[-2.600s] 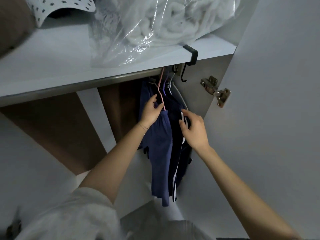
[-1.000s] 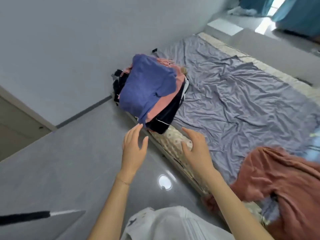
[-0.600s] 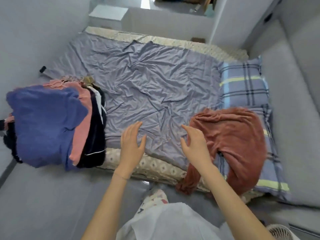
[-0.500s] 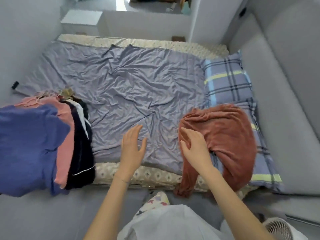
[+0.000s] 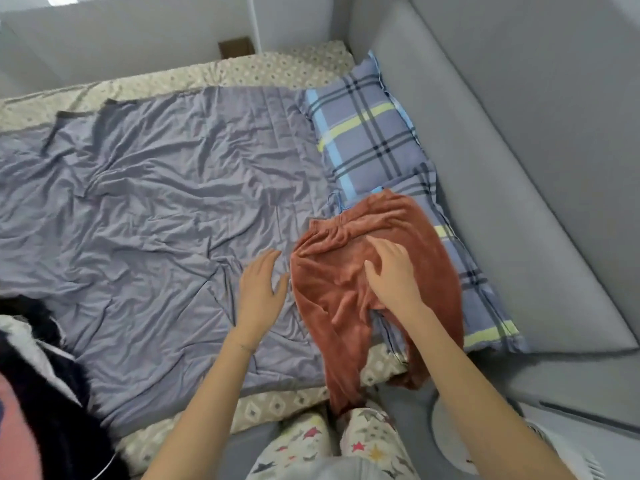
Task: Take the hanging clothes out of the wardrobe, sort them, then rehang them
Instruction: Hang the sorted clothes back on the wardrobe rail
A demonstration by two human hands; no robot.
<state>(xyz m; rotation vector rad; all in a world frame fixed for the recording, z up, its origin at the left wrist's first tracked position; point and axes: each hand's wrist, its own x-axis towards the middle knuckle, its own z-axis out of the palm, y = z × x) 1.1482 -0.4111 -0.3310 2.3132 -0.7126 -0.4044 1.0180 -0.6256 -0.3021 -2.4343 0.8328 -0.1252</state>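
— Where's the pile (image 5: 41,393)?
— Eight o'clock, on the bed (image 5: 277,405).
— Hands?
— Left hand (image 5: 259,292) over the sheet (image 5: 138,202), right hand (image 5: 391,275) over the rust garment (image 5: 346,306) at four o'clock. All fingers (image 5: 268,261) straight, holding nothing.

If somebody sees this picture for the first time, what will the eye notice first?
First the rust-brown garment, which lies at the near right edge of the bed, partly on a plaid pillow and hanging over the side. The right hand is over it with fingers spread, and the left hand is open above the grey-blue sheet beside it. Dark and pink clothes are piled at the lower left.
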